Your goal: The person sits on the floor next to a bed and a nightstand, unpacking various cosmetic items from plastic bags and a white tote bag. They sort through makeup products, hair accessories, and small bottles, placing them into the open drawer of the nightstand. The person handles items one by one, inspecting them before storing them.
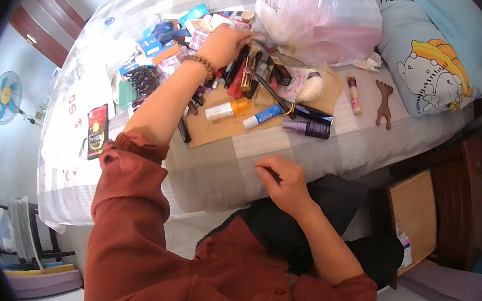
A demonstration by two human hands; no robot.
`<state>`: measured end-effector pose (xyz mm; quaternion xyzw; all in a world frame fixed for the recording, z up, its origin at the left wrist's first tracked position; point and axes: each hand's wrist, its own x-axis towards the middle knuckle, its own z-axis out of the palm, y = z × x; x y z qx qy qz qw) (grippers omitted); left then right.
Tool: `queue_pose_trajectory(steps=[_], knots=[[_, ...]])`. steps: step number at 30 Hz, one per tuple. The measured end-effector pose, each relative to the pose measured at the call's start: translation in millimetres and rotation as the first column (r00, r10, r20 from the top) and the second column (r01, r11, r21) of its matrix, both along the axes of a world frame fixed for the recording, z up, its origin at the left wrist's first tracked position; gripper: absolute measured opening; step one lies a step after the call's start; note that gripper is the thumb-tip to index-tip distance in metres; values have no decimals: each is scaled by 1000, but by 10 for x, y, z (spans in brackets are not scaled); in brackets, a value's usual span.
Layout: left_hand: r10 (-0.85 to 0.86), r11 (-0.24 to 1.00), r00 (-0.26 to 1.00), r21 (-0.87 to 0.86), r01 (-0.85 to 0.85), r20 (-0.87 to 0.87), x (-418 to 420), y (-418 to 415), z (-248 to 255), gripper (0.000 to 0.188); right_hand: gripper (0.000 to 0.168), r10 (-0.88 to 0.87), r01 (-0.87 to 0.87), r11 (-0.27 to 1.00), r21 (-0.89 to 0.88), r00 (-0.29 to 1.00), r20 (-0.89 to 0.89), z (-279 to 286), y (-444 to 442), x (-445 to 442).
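My left hand (225, 44), with a beaded bracelet at the wrist, reaches into a pile of cosmetics on the bed. Its fingertips point down beside small tubes; whether they grip anything cannot be seen. Near it stand out a gold lipstick-like tube (248, 73), a red tube (235, 88) and a black box (279, 70). My right hand (285, 183) is loosely curled over my lap at the bed's edge, with nothing visible in it. Beyond it lie a yellow-capped white bottle (223, 111), a blue-and-white tube (262, 117) and a purple bottle (307, 128).
Brown cardboard (211, 136) lies beneath several cosmetics. A full plastic bag (318, 21) and a cartoon pillow (432, 78) stand behind. A brown hand-shaped scratcher (383, 105) and a slim tube (354, 94) lie right; dark claw clips (143, 79) and a black-red packet (97, 132) left.
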<state>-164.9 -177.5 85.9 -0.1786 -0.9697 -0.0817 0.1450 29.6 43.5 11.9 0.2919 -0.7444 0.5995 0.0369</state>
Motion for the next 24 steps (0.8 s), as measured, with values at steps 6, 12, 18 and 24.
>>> queue_pose_trajectory(steps=[6, 12, 18, 24], knots=[[-241, 112, 944, 972, -205, 226, 371, -94, 436, 22, 10, 16, -18, 1000, 18, 996, 92, 27, -19, 22], [149, 190, 979, 968, -163, 136, 1265, -1197, 414, 26, 10, -6, 6, 1000, 17, 1000, 16, -8, -44, 55], [781, 379, 607, 657, -651, 150, 2626, -2893, 227, 32, 7, -23, 23, 999, 26, 1000, -2, -12, -63, 54], [944, 270, 287, -118, -955, -163, 2884, -3414, -532, 29, 7, -23, 21, 998, 54, 999, 30, 35, -92, 73]])
